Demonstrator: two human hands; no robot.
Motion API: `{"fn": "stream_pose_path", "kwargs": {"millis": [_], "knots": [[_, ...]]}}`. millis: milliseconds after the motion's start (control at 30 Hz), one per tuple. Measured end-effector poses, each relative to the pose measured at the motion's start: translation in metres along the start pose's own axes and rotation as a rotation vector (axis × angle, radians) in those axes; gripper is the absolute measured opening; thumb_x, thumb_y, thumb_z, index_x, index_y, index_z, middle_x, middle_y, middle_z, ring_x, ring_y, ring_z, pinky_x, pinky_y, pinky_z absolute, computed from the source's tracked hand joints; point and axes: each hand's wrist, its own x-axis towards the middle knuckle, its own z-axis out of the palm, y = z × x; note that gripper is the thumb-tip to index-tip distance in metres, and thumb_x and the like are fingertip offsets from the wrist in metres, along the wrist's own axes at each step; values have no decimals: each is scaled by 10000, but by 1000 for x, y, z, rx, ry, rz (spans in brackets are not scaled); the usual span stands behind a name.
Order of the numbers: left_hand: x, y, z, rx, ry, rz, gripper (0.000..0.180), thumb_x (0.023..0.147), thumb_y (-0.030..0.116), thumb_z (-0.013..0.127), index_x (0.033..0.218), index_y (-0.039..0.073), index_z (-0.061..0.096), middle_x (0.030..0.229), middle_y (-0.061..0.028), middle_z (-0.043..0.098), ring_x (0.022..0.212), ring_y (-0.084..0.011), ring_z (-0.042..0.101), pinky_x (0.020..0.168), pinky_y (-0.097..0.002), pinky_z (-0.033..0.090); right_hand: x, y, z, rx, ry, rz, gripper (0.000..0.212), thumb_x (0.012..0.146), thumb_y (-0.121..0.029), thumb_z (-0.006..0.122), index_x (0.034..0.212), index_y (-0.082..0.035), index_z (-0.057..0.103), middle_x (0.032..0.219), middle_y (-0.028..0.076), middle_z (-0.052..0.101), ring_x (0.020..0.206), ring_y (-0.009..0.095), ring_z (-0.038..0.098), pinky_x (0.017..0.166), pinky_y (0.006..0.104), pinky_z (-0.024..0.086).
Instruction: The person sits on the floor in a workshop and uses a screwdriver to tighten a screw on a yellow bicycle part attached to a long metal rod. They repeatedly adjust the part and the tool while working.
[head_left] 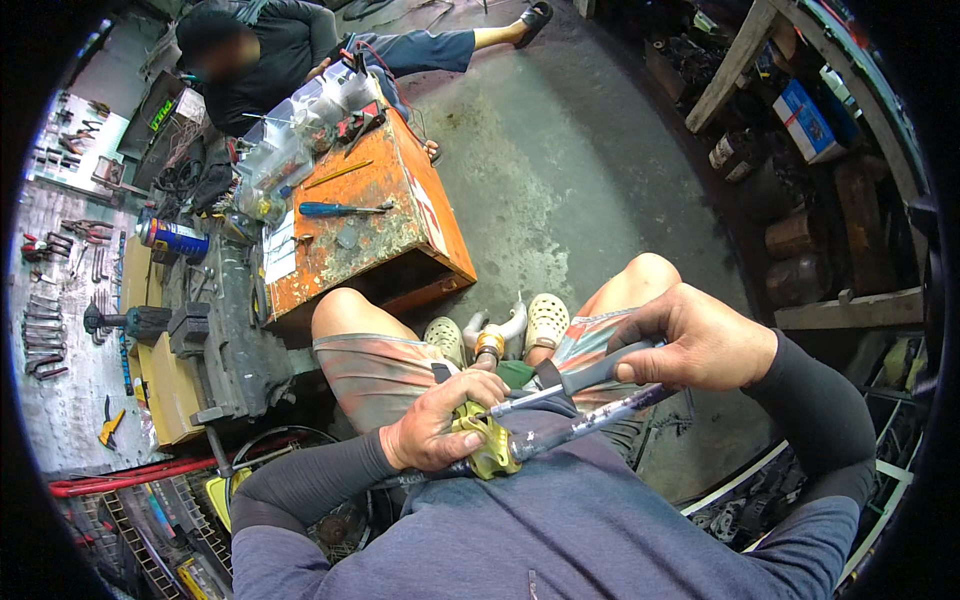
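My left hand (440, 422) is closed around a yellow-green metal fitting (493, 450) above my lap. A dark, scuffed bar (590, 420) passes through or behind this fitting and slants up to the right; which of the two I cannot tell. My right hand (690, 345) is wrapped round the grey handle of a screwdriver (605, 372). Its shaft points left, and the tip meets the fitting beside my left fingers, where the exact contact is hidden. Below, between my shoes, stands a curved grey metal piece with a brass-coloured part (490, 343).
Ahead stands an orange cabinet (440, 225) with a blue-handled screwdriver (345, 209), a yellow pencil (338, 173) and clear plastic bins (285, 155). A blue can (175, 238) sits left, near wall-hung tools (42, 325). Another person (235, 80) sits beyond. Wooden shelving (850, 310) lines the right.
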Motion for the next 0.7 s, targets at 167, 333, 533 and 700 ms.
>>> {"fn": "stream_pose_path", "kwargs": {"millis": [167,333,533,700], "knots": [[3,4,-3,48,-9,10,505,965,506,670,1173,47,631,1177,-170,672,1233,-371,644,1154,-535,423,-9,-21,0,28,-36,81,342,981,-238,828,1216,8,790,935,78,793,834,132,711,799,319,589],[1,3,-1,46,-13,18,499,977,505,658,1170,45,633,1147,-164,672,1222,-374,645,1196,-546,387,-9,-44,-6,246,-134,486,352,1000,-239,814,1258,-2,777,932,68,789,808,118,709,757,301,590],[-3,-1,-1,46,-52,49,470,992,469,670,1181,40,639,1153,-159,678,1234,-373,647,1224,-588,349,-16,-24,4,18,-93,-93,471,900,-247,919,1252,14,746,1076,119,783,1020,190,724,928,355,579],[-5,-1,-1,52,-51,59,475,980,479,694,1187,55,646,1169,-138,686,1256,-356,650,1252,-603,309,-17,-33,5,80,-134,10,470,882,-231,930,1239,8,741,1083,92,780,996,183,726,919,361,586]]}}
